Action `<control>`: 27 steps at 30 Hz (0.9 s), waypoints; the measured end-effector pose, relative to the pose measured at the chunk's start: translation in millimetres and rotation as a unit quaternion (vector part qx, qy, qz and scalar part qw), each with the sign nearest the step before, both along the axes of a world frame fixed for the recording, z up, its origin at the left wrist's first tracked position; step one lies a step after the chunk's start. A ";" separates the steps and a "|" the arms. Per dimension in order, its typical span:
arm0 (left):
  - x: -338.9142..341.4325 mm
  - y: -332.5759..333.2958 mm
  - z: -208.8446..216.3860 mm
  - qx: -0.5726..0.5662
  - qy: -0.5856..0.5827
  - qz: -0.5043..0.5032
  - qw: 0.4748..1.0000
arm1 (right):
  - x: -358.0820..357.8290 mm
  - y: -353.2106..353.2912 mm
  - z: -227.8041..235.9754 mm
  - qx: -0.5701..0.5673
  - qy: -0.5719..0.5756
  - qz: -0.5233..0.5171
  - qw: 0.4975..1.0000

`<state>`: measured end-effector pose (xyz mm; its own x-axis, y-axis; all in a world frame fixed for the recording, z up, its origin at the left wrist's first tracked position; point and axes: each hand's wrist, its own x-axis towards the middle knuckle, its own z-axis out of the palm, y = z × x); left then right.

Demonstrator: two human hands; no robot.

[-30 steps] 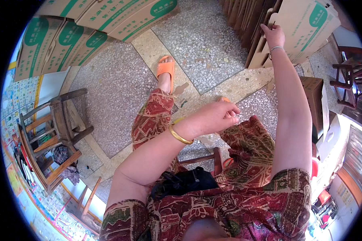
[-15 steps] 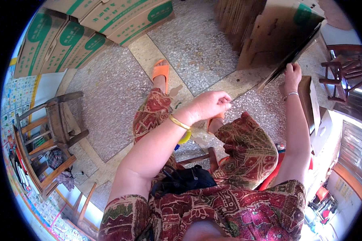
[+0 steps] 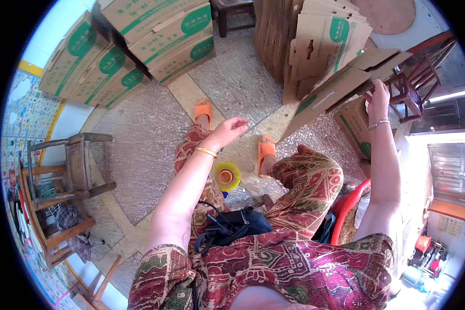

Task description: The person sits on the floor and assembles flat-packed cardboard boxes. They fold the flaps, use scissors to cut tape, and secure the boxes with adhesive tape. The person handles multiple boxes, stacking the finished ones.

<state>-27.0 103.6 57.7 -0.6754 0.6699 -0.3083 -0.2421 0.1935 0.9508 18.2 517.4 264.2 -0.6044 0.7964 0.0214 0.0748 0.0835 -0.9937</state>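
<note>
My right hand, a silver bracelet at its wrist, grips the edge of a flattened cardboard box. This brown sheet with green print tilts in front of a stack of similar flat boxes. My left hand, with a gold bangle on the wrist, hovers over the floor between my feet, holding nothing, its fingers stretched out loosely. Below it a roll of yellow tape with an orange core lies near my legs. A small black bag rests on my lap.
Assembled cartons with green print stand stacked at the far left. A wooden chair is on the left, another dark chair at the far right. Another carton stands under my right hand. Beside my right leg is a red basin.
The flat box in my right hand has swung toward me, away from the stack, and its printed side shows. My left hand has moved left and its fingers have straightened.
</note>
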 end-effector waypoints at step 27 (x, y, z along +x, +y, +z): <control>137.6 -107.5 185.0 0.167 0.324 0.304 0.880 | 226.2 -122.8 16.6 -0.372 0.215 0.231 0.873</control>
